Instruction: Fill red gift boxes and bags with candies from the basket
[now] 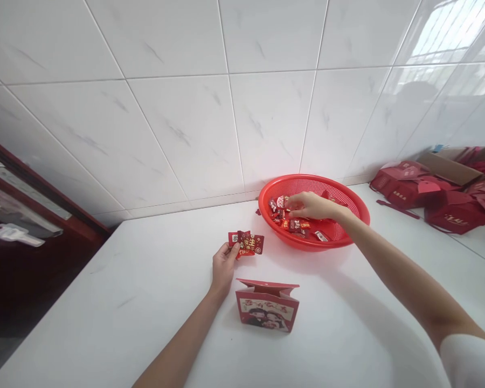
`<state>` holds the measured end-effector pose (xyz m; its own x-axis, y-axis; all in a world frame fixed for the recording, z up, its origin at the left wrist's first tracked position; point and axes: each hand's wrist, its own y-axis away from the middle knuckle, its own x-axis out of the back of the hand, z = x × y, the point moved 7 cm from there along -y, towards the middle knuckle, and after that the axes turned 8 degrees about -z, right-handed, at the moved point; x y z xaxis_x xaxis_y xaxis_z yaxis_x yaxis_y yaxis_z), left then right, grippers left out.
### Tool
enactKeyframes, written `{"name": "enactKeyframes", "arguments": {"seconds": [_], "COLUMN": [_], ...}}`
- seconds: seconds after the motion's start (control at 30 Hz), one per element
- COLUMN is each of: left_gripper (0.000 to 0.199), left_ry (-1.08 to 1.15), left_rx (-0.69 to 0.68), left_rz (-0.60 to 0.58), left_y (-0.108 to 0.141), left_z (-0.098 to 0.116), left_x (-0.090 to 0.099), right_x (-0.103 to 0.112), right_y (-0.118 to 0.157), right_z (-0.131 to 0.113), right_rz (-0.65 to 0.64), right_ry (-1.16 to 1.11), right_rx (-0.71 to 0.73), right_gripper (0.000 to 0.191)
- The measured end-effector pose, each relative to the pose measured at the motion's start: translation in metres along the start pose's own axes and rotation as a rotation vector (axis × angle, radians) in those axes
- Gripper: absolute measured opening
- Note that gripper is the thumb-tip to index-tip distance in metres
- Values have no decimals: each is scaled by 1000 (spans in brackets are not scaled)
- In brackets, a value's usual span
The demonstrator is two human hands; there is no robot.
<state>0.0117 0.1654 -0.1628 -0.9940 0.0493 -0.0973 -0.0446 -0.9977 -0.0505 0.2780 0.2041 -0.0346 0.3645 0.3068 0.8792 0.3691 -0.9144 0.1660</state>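
Observation:
Several red wrapped candies (253,243) are pinched between the thumb and fingers of my left hand (225,261), just above the white table. My right hand (311,206) reaches into a red plastic basket (359,205), over a pile of small wrapped candies (299,225). Its fingertips are at the candies; whether they grip one cannot be made out. Below and between my hands stands a small red paper box (267,308) with a printed couple on its front and its top open.
Red folded gift boxes (404,186) lie at the right beside a brown carton (448,168). The white table (125,302) meets a tiled wall (178,124) at the back. At the far left is a dark red frame (44,188) beyond the table's edge.

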Motion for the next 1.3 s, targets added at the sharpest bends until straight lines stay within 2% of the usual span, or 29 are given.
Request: {"name": "enactKeyframes", "arguments": {"seconds": [0.07,0.13,0.27,0.5,0.73,0.9,1.03,1.1,1.3], "left_gripper": [49,50,50,48,46,47,46,45,44], "left_ry": [-4,-7,-7,-1,9,14,16,15,11], "left_rx": [-1,0,9,10,8,18,25,27,30], "left_rz": [-5,-7,-6,-13,-20,-23,-27,-32,-41], "left_y": [0,0,1,0,0,0,1,1,2], "left_z": [1,1,1,1,0,-2,0,1,1], "left_x": [0,-1,-2,-4,-4,-4,-5,-6,-7], "right_x": [-7,-21,-45,-49,-38,-28,-28,-33,-55], "right_y": [-16,-25,-29,-28,-31,-31,-26,-25,-24], "right_z": [24,43,58,53,49,46,45,42,34], "right_rz": [-76,-165,-302,-369,-302,-215,-242,-285,-398], "right_ry": [64,116,238,358,365,394,409,397,399], "right_rx": [-81,-153,-259,-244,-173,-189,-188,-155,-108], "right_gripper": [9,14,19,23,14,25,28,36,76]}}
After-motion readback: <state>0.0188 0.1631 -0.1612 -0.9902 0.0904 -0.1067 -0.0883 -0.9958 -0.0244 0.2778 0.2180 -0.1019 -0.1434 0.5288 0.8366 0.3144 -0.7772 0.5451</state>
